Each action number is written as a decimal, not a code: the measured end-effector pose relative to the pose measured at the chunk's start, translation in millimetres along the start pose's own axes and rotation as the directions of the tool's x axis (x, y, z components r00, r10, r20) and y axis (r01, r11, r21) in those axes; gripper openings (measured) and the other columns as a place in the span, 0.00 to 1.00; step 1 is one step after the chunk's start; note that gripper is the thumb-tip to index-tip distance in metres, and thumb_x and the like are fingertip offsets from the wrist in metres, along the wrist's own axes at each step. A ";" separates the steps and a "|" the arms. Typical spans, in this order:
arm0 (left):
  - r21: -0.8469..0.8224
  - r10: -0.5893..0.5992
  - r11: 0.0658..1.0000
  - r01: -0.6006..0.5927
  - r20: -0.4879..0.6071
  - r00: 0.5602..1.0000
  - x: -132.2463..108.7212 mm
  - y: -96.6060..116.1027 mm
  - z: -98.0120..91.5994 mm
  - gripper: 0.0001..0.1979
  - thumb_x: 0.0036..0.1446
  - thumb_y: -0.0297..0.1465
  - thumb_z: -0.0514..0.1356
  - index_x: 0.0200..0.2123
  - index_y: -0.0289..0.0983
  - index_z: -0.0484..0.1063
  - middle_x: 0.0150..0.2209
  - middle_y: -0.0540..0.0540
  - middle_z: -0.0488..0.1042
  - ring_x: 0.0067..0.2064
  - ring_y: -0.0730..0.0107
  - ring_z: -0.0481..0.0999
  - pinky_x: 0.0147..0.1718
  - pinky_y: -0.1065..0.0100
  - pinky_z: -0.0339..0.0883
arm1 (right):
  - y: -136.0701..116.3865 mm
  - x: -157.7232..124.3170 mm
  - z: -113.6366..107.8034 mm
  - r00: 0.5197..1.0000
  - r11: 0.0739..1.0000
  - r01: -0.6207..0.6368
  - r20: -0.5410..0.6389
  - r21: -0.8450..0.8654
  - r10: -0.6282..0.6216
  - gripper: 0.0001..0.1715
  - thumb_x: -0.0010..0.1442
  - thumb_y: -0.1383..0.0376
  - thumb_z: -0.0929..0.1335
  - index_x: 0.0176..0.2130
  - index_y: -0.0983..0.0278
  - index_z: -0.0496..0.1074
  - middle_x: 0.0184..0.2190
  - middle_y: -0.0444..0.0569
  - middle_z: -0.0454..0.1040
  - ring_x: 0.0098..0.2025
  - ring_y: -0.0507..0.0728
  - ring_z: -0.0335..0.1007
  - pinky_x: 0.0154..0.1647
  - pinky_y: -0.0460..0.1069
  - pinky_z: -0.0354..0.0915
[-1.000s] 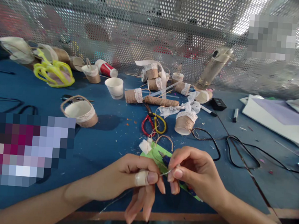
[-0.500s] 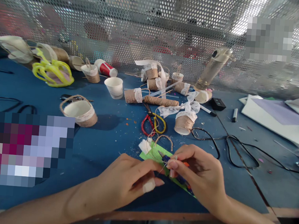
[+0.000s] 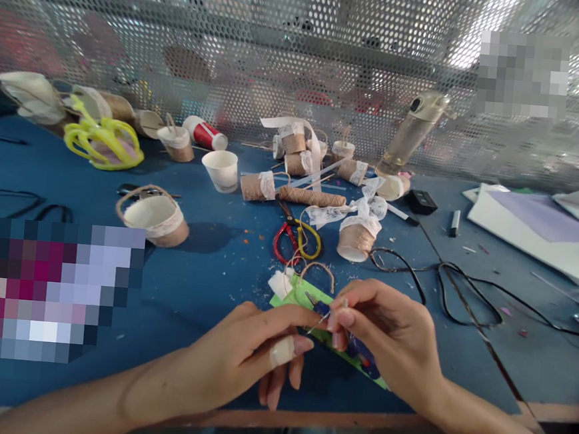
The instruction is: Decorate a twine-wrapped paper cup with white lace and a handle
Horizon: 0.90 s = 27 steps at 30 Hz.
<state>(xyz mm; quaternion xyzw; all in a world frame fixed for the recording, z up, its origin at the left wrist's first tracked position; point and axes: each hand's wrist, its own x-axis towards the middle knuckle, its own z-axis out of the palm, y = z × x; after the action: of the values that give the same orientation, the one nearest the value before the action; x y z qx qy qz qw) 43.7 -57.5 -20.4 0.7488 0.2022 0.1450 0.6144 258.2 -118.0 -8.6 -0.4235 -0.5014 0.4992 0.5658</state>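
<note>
My right hand (image 3: 385, 338) pinches a tiny pale piece, too small to identify, between thumb and index finger. My left hand (image 3: 254, 348) reaches in from the left, a bandage (image 3: 282, 351) round its thumb; its fingers are apart and its index fingertip meets the right fingertips. A thin strand shows at that meeting point. Beneath both hands lie a green sheet (image 3: 308, 289) and a blue glue gun (image 3: 365, 362), partly hidden by the right hand. Just beyond are a curl of twine (image 3: 322, 266) and a white scrap (image 3: 280, 284).
Red-and-yellow scissors (image 3: 310, 240), a twine roll (image 3: 312, 197) and a lace-trimmed cup (image 3: 356, 241) lie beyond the hands. A handled cup (image 3: 153, 220) stands left. Black cable (image 3: 465, 278) and paper sheets (image 3: 529, 229) are right; a bottle (image 3: 414, 133) stands behind.
My left hand's thumb has risen towards its index finger, and its other fingers now show below, hanging down. My right fingertips have shifted slightly right, uncovering a little more of the glue gun.
</note>
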 end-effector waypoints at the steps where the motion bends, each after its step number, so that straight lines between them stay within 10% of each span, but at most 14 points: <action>1: 0.018 0.024 1.000 -0.024 -0.007 1.000 0.3 -0.1 0.3 0.17 0.75 0.36 0.49 0.59 0.40 0.69 0.29 0.50 0.79 0.22 0.77 0.80 0.23 0.81 0.73 | -0.8 0.8 0.2 1.000 1.000 -0.016 0.010 0.018 0.015 0.05 0.63 0.66 0.74 0.34 0.63 0.77 0.26 0.43 0.78 0.23 0.46 0.74 0.25 0.39 0.73; 27: 0.013 0.109 0.994 -0.108 -0.092 0.990 2.3 -1.9 -2.2 0.12 0.73 0.30 0.51 0.54 0.40 0.71 0.31 0.50 0.78 0.22 0.75 0.82 0.22 0.80 0.75 | 8.3 4.5 -1.4 0.984 0.942 -0.173 0.092 0.287 0.153 0.04 0.67 0.66 0.72 0.38 0.62 0.80 0.27 0.44 0.79 0.26 0.45 0.74 0.29 0.38 0.72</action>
<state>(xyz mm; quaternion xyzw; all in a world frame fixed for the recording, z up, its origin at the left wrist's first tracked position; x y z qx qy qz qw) 44.4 -54.2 -21.8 0.7536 0.1898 0.2118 0.5926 258.4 -112.4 -16.3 -0.3573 -0.4041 0.6275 0.5615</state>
